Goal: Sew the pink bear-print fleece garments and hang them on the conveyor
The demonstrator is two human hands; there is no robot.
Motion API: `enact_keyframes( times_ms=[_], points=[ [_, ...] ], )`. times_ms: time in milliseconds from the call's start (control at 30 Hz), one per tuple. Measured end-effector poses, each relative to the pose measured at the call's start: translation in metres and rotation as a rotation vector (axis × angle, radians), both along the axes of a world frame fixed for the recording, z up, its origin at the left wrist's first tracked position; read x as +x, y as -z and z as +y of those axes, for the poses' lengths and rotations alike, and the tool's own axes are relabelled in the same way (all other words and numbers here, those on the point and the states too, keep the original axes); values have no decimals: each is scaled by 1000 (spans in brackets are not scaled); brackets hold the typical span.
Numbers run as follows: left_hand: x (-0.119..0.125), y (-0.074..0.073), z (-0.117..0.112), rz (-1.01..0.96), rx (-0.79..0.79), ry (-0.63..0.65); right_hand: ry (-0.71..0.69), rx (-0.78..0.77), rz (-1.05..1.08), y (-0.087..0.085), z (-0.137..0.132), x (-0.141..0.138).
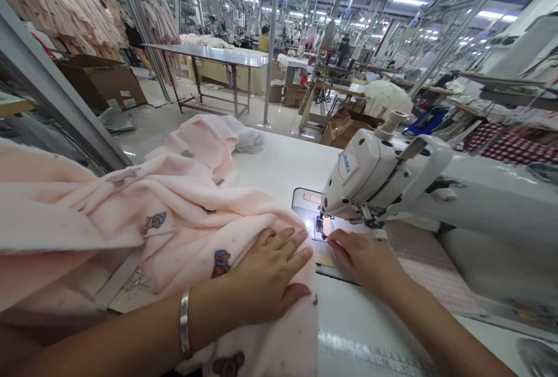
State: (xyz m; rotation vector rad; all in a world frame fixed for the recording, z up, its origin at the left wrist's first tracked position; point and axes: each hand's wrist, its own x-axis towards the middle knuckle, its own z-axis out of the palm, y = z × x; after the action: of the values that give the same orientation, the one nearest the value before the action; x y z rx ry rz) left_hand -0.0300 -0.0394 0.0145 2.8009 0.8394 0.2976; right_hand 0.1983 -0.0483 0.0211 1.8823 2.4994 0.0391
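Note:
My left hand (274, 272) lies flat with its fingers apart on a soft pale pink fabric (183, 203) printed with small bears. The fabric's right edge runs beside the presser foot (321, 226) of a white sewing machine (370, 173). Just right of the foot, my right hand (366, 258) has its thumb and forefinger pinched together; whatever is between them is too small or hidden to make out. A small lamp lights the needle plate (307, 214).
The bunched fabric covers the left of the white sewing table (274, 162). A ruler scale (370, 354) is marked along its front. Checked pink cloth (429, 261) lies under the machine arm. Beyond stand a metal-legged table (213, 54), a post (271, 46) and cardboard boxes (100, 81).

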Motion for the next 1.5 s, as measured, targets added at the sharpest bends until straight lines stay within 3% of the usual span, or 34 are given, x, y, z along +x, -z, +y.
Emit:
enact_keyframes(
  times_ms=[133, 300, 667, 833, 933, 1000, 1067, 1233, 1500],
  points=[
    [10, 2, 20, 14, 1, 29, 123, 45, -90, 9, -2, 18],
    [20, 3, 39, 7, 38, 64, 163, 94, -129, 17, 6, 25],
    [27, 2, 50, 7, 82, 108, 293, 291, -100, 44, 13, 31],
    [28, -4, 39, -36, 130, 101, 74, 351, -35, 26, 0, 27],
    [25, -7, 25, -31, 53, 159, -228, 359, 104, 13, -25, 7],
    [23, -6, 19, -33, -11, 206, -476, 365, 275, 12, -43, -10],
    [22, -3, 19, -81, -33, 219, -613, 348, 387, 15, -56, -23],
    [23, 7, 30, -154, -32, 225, -610, 303, 438, 17, -65, -30],
    [26, 8, 40, -133, -30, 197, -601, 307, 416, 10, -59, -27]
  ],
)
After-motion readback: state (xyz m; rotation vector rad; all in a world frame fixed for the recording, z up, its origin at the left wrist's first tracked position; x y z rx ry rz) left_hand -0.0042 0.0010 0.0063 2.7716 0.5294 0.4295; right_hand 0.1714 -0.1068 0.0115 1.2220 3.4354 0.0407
